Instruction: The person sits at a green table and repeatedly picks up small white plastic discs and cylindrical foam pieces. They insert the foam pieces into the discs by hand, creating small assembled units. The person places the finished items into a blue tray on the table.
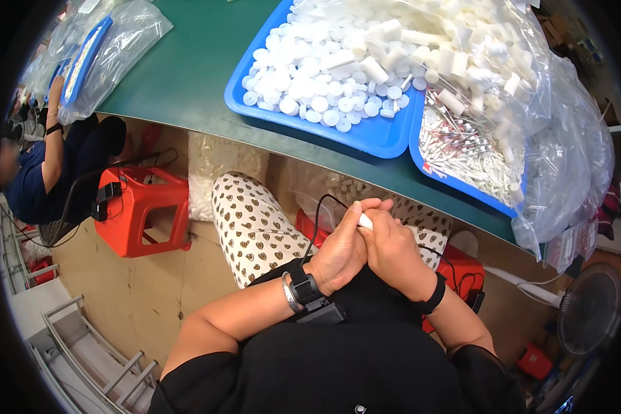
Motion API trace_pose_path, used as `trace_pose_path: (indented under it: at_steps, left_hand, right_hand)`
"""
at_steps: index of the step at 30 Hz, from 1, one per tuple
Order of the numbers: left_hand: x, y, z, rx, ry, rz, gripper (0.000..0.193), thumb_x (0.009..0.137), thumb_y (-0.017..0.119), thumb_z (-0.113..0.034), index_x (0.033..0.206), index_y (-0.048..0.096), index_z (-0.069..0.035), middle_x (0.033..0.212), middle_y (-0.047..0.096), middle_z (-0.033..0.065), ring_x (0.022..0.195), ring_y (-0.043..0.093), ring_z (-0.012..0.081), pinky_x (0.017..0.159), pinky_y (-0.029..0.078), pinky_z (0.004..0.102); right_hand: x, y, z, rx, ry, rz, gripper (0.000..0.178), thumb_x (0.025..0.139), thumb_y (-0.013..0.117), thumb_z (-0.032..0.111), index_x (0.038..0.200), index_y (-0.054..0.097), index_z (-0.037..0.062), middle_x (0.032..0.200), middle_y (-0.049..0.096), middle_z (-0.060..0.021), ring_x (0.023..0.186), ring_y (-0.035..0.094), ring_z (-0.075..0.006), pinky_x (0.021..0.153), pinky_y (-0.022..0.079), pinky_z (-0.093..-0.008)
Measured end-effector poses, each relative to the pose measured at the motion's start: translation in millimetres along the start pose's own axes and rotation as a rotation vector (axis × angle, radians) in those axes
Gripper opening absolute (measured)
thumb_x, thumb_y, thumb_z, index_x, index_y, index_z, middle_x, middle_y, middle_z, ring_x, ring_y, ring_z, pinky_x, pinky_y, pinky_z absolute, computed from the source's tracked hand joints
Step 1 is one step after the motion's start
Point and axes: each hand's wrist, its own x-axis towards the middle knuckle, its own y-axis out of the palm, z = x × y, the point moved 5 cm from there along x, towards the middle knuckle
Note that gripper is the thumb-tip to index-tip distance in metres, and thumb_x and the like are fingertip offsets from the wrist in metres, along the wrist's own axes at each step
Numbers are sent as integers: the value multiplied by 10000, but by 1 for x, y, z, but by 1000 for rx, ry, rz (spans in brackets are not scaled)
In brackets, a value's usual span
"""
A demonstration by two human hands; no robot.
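In front of my body, over my lap, my two hands meet. A small white cylindrical piece shows between them, its lower part hidden by the fingers. My left hand is closed with its thumb against the piece. Curled around the piece from the other side is my right hand. Beyond the hands, at the table's edge, a blue tray holds many white translucent discs and cream-coloured cylinders. To its right, another blue tray contains thin white and reddish stick-like parts.
The green table spans the top. Clear plastic bags bunch at the right. A red stool stands at left, near another person beside a blue tray. A fan is at right; metal racks line the lower left.
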Motion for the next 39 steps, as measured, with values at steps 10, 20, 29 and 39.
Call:
trace_pose_path:
  at_steps: [10,20,29,39]
  left_hand:
    - [1,-19,-2,189,-13,-104,618,1048,208,-546,1466,307,-102,1491,415,100,1334,453,242,1075,408,405]
    - [2,-23,-23,245,-15,-57,626,1066,247,-503,1471,318,-31,1508,384,138,1209,522,197,1037,442,390]
    - [5,-35,-4,380,41,-146,577,1080,209,-468,1375,438,-28,1323,525,120,1194,530,205,1034,435,378]
    - [2,-28,-20,161,34,-140,610,1062,261,-513,1399,426,-33,1350,506,124,1301,461,228,1082,402,410]
  right_hand:
    - [8,14,-14,411,185,66,198,996,532,155,1136,504,18,969,662,-239,878,649,-434,724,514,-472]
    - [4,28,-32,1506,665,464,335,1069,420,345,1132,528,34,792,549,-15,506,348,-14,431,270,-160]
    - [7,37,-33,1000,495,326,320,1068,429,306,1054,551,10,692,489,20,523,367,-51,480,332,-221]
    - [9,41,-40,1435,705,511,429,1078,369,365,1030,568,-12,624,475,17,448,354,-46,405,276,-202]
